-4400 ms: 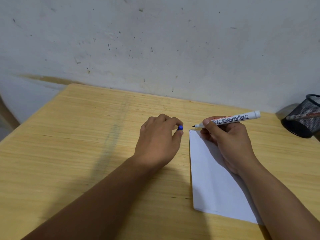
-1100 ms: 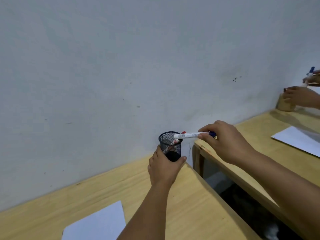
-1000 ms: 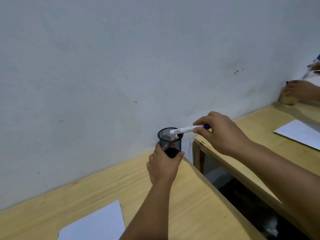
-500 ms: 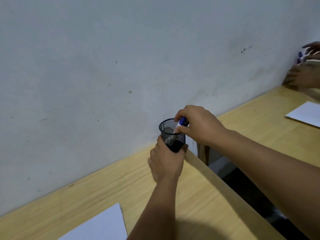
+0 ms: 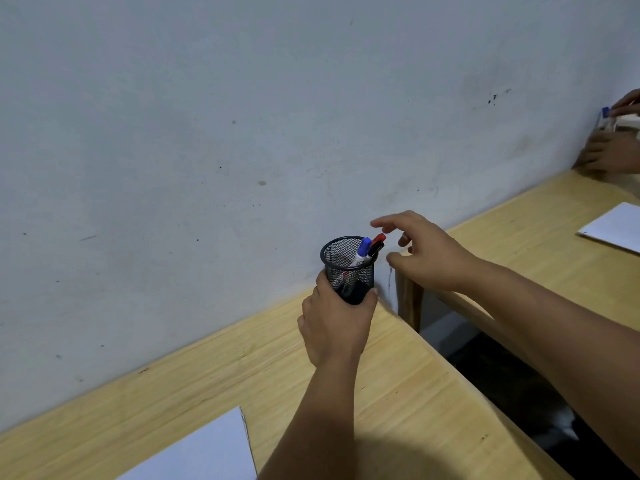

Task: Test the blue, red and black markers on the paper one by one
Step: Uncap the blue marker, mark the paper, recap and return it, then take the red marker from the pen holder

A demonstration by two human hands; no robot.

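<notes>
A black mesh pen cup (image 5: 346, 263) stands at the far right corner of my wooden table (image 5: 214, 379), against the wall. My left hand (image 5: 334, 323) grips its lower part. The blue marker (image 5: 362, 251) leans inside the cup beside the red marker (image 5: 378, 240) and a black-capped marker (image 5: 374, 250). My right hand (image 5: 424, 252) hovers just right of the cup's rim, fingers spread, holding nothing. The white paper (image 5: 204, 452) lies at the table's near edge.
A second wooden table (image 5: 540, 237) stands to the right across a dark gap (image 5: 502, 382), with a white sheet (image 5: 614, 226) on it. Another person's hands (image 5: 613, 154) work at its far end. A pale wall runs behind both tables.
My right hand lowered the blue marker into the cup, let go of it and drew back to the right with its fingers apart. My left hand kept its grip on the cup.
</notes>
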